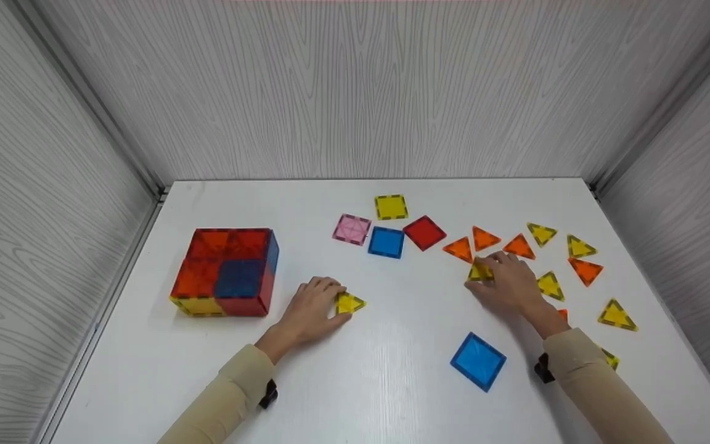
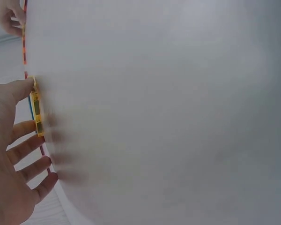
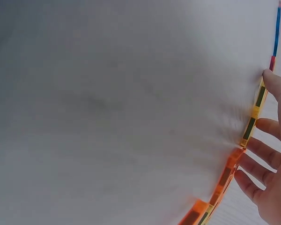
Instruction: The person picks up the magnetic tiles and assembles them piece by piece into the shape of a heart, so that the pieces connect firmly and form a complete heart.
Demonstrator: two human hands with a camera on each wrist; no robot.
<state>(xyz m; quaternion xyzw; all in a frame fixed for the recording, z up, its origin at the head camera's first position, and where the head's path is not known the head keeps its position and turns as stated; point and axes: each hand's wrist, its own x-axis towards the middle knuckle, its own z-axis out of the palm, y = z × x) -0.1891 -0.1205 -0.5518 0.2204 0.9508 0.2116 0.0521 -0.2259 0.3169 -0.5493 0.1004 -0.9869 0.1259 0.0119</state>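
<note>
On a white tabletop (image 1: 355,382), pinching a yellow triangle (image 1: 350,303) by its edges between thumb and fingers of the left hand (image 1: 313,311), parted only by the tile's width, just right of a red-and-blue-topped box (image 1: 225,271). Farther right, likewise gripping a second yellow triangle (image 1: 479,272) at the rim of a scatter of tiles, with thumb and fingers of the right hand (image 1: 512,283) set about as wide. Hard to tell from these angles whether lifted or resting flat. Likely to nudge the nearby orange triangle (image 1: 458,249) with a careless turn of the right hand, or to tug it along by any magnets in the edges. Liable to lose either thin tile through too light a hold on so slim a side. Prone also to drag the half-hidden orange tile (image 1: 563,314) under the right wrist, or the yellow tile (image 1: 609,359) beside the right sleeve (image 1: 595,376), by sweeping the forearm low. Possible, too, to bump the box by swinging the left hand outward.
</note>
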